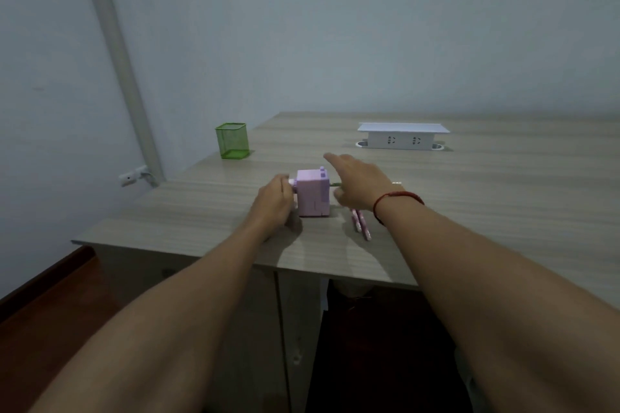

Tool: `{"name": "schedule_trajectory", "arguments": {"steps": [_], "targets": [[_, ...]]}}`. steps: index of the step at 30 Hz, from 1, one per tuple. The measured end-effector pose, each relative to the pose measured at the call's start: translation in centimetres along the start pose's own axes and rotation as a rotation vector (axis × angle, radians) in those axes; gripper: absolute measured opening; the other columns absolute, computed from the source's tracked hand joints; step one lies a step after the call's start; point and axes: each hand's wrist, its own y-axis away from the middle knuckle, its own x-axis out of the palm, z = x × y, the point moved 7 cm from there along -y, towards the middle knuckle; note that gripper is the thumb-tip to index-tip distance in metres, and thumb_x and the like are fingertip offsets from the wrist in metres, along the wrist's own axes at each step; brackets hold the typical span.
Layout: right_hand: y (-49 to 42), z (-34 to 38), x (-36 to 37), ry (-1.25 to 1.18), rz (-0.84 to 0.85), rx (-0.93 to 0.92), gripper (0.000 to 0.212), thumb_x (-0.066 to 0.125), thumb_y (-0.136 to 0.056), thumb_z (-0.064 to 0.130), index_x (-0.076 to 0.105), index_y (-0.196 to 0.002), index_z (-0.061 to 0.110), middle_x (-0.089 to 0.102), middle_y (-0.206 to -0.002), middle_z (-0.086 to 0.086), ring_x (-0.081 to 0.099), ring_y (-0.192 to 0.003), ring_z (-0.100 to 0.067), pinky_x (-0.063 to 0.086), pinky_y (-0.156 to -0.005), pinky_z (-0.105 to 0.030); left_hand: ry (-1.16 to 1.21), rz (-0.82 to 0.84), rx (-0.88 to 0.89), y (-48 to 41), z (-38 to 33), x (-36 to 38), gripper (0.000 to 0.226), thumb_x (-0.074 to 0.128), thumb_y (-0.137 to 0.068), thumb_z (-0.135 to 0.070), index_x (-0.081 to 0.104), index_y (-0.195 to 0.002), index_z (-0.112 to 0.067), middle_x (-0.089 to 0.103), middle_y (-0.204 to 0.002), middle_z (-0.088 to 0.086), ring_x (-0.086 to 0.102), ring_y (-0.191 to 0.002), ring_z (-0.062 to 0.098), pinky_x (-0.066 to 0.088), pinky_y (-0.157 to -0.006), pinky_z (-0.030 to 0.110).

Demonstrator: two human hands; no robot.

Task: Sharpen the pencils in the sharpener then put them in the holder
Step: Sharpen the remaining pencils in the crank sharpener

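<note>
near the bench's front edge two pink pencils (pixel 360 224) wait beside the right hand (pixel 355 185), whose fingers are spread loosely over a green pencil (pixel 335 184) stuck into the lilac sharpener (pixel 312 193), likely steadying it. the left hand (pixel 273 203) pinches the crank, and the green holder (pixel 232 140) stands empty at the far left corner.
</note>
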Motion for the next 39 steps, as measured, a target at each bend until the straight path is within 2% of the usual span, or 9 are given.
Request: {"name": "schedule_trajectory", "arguments": {"steps": [3,5,10,16,19,23,28,35,39], "targets": [[-0.3,2.7,0.4,-0.068,0.092,-0.075,0.090,0.066,-0.083,0.022,0.011,-0.155,0.024,0.018,-0.160,0.000,0.046,-0.133,-0.030,0.043,-0.106,-0.042,-0.089,0.087,0.062,0.7,0.5,0.2,0.028,0.035,-0.097,-0.020,0.060,-0.106,-0.008,0.066,-0.107,0.016,0.059,-0.092,0.029,0.046,-0.077,0.035],[-0.5,4.0,1.3,-0.051,0.143,-0.070,0.091,0.068,-0.083,0.023,0.012,-0.154,0.023,0.013,-0.161,0.001,0.041,-0.137,-0.031,0.041,-0.108,-0.045,-0.213,0.154,0.087,0.9,0.7,0.3,0.024,0.039,-0.094,-0.015,0.062,-0.096,-0.006,0.067,-0.104,0.019,0.061,-0.095,0.033,0.047,-0.079,0.036],[-1.1,5.2,2.2,0.067,0.054,0.066,0.070,0.065,-0.085,0.022,0.030,-0.144,0.012,0.032,-0.147,-0.011,0.047,-0.127,-0.035,0.048,-0.096,-0.045,-0.432,0.251,0.117,0.7,1.0,0.3,0.027,0.043,-0.095,-0.014,0.068,-0.103,-0.009,0.068,-0.110,0.015,0.062,-0.101,0.031,0.050,-0.089,0.038],[-1.2,5.2,2.5,0.063,0.007,0.088,0.055,0.066,-0.085,0.020,0.040,-0.133,0.012,0.046,-0.134,-0.011,0.053,-0.118,-0.036,0.048,-0.093,-0.047,-0.631,0.301,0.178,-0.3,0.7,0.7,0.023,0.049,-0.095,-0.019,0.064,-0.113,-0.013,0.067,-0.111,0.012,0.063,-0.101,0.027,0.051,-0.090,0.038],[-1.3,4.9,2.6,0.025,0.004,0.087,0.058,0.066,-0.085,0.026,0.039,-0.135,0.013,0.043,-0.136,-0.011,0.053,-0.118,-0.037,0.047,-0.095,-0.048,-0.654,0.283,0.260,-0.5,0.5,0.6,0.021,0.055,-0.092,-0.022,0.061,-0.111,-0.014,0.067,-0.110,0.009,0.064,-0.100,0.024,0.051,-0.090,0.037],[-1.5,4.8,3.2,0.037,-0.012,0.057,0.075,0.074,-0.078,0.035,0.035,-0.139,0.015,0.041,-0.139,-0.009,0.053,-0.117,-0.038,0.044,-0.095,-0.048,-0.700,0.263,0.378,-1.1,0.3,0.4,0.021,0.057,-0.091,-0.024,0.059,-0.109,-0.016,0.066,-0.109,0.009,0.063,-0.097,0.024,0.051,-0.085,0.036],[-1.9,4.5,3.6,0.030,-0.019,0.053,0.085,0.079,-0.073,0.040,0.034,-0.141,0.017,0.042,-0.139,-0.008,0.053,-0.118,-0.035,0.044,-0.094,-0.047,-0.880,0.239,0.501,-3.4,-0.7,-0.4,0.021,0.047,-0.091,-0.007,0.057,-0.110,-0.008,0.065,-0.111,0.012,0.061,-0.103,0.031,0.046,-0.081,0.039],[-2.6,4.8,3.9,0.103,-0.031,0.098,0.073,0.075,-0.078,0.034,0.037,-0.137,0.014,0.046,-0.135,-0.009,0.056,-0.114,-0.032,0.048,-0.091,-0.045,-0.723,0.111,0.597,-4.6,-3.1,-2.6,0.014,0.046,-0.095,-0.003,0.058,-0.103,-0.004,0.066,-0.100,0.018,0.062,-0.093,0.036,0.045,-0.073,0.039],[-2.8,4.9,3.9,0.147,0.017,0.116,0.084,0.075,-0.080,0.035,0.029,-0.145,0.010,0.040,-0.142,-0.009,0.049,-0.126,-0.029,0.046,-0.099,-0.047,-0.660,0.079,0.570,-3.7,-2.9,-3.0,0.012,0.045,-0.096,-0.002,0.057,-0.098,-0.001,0.065,-0.095,0.022,0.061,-0.087,0.037,0.039,-0.067,0.035]]}}
